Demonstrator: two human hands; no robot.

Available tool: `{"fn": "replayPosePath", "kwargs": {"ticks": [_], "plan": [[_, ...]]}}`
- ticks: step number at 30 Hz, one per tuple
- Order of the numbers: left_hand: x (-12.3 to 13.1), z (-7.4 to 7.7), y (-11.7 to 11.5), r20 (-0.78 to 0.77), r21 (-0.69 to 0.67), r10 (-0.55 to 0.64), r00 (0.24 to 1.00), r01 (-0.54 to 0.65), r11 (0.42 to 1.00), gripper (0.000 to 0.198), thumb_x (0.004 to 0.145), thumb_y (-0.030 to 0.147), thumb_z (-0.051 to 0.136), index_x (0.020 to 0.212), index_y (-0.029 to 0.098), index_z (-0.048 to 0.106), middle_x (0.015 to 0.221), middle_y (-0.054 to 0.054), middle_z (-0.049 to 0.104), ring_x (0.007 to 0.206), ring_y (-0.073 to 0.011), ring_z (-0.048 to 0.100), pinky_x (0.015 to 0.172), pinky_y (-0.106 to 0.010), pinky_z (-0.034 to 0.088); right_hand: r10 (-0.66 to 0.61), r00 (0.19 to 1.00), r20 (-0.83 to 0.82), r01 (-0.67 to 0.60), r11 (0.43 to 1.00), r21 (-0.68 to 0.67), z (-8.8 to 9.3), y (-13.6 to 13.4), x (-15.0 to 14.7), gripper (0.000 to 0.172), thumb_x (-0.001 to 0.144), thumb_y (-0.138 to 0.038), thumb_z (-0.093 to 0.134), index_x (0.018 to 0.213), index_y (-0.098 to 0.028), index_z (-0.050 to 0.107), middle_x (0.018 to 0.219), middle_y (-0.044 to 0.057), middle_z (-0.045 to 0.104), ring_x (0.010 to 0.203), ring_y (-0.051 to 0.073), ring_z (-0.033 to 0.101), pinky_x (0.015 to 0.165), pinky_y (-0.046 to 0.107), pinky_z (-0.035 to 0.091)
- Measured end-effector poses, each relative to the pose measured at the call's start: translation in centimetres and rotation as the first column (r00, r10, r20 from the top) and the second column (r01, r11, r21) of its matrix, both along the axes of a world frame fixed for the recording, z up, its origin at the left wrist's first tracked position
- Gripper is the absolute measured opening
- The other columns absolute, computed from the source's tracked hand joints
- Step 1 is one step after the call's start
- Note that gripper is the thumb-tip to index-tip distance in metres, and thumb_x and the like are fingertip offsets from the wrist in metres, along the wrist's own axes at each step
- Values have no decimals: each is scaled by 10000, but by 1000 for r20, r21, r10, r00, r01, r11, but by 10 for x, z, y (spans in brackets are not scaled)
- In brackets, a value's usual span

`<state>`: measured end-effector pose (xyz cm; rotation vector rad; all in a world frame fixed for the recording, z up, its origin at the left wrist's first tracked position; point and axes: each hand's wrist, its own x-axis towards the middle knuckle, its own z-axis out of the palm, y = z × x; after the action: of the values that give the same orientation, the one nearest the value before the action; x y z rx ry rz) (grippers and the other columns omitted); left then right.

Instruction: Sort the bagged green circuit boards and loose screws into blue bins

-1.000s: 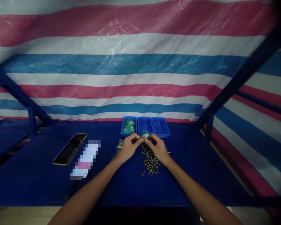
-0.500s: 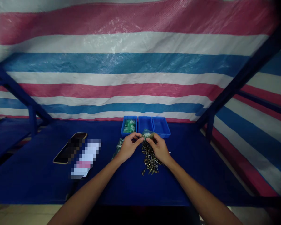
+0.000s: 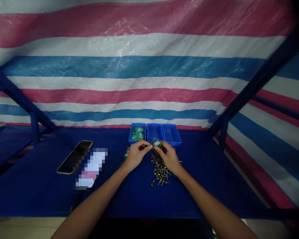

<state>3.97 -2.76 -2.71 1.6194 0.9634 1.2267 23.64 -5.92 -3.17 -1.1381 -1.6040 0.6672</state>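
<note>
Between my two hands is a small clear plastic bag with a white label on it. My left hand pinches the bag's left edge, thumb against fingertips. On its other side my right hand grips the bag with thumb and fingers. What lies inside the bag is too small to make out. Just below, a pile of brass-coloured screws with pale shanks lies on the blue table, partly covered by my right hand. More small plastic bags lie beside my left wrist, partly hidden by it.
Behind my hands stand three blue trays side by side; the left tray holds green packets. A phone and a blurred-out white item lie at the left. Blue frame bars slope up at both sides, before a striped sheet.
My left hand has shifted slightly, covering more of the loose bags beside it. The held bag has tilted a little between my fingers.
</note>
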Motion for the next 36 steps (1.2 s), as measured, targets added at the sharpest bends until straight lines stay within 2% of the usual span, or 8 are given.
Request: {"fn": "replayPosePath", "kwargs": {"ticks": [7,13,20,27,36], "plan": [[0,-5,1,-52,-39,-8,999,6,999,288,875,471,792,993,209,790,808,-10,693,725,-162,608,679,-276,462,-10,1000,10,10,1000,9,-1,1,3,275,1034,-467,592,906,-230,650,849,21,630,787,210,550,747,327,444],[-1,-3,2,-73,-52,-40,996,37,998,272,890,464,777,977,206,773,863,-21,712,782,-175,627,706,-281,466,13,1000,2,-13,1000,4,1,0,2,271,1031,-458,607,889,-230,646,831,13,603,772,200,535,724,317,432],[0,-1,0,-73,-76,-108,991,102,992,263,946,450,694,948,187,697,829,-1,671,766,-163,605,727,-270,468,33,999,29,-33,999,12,3,-1,-1,282,1021,-468,621,870,-229,630,810,0,569,756,191,521,710,309,421],[-1,0,-1,-79,-72,-83,993,77,994,266,915,460,749,978,202,731,819,1,676,744,-159,603,692,-265,453,16,1000,15,-16,1000,8,1,0,3,253,1034,-438,604,891,-231,637,840,11,606,779,201,533,726,314,419],[0,2,-2,-44,-49,-64,997,62,997,283,924,451,746,841,190,675,776,8,641,734,-155,578,691,-265,428,43,999,-20,-43,999,-2,4,0,0,266,1009,-460,637,872,-232,628,803,-3,556,756,194,517,716,301,419]]}}
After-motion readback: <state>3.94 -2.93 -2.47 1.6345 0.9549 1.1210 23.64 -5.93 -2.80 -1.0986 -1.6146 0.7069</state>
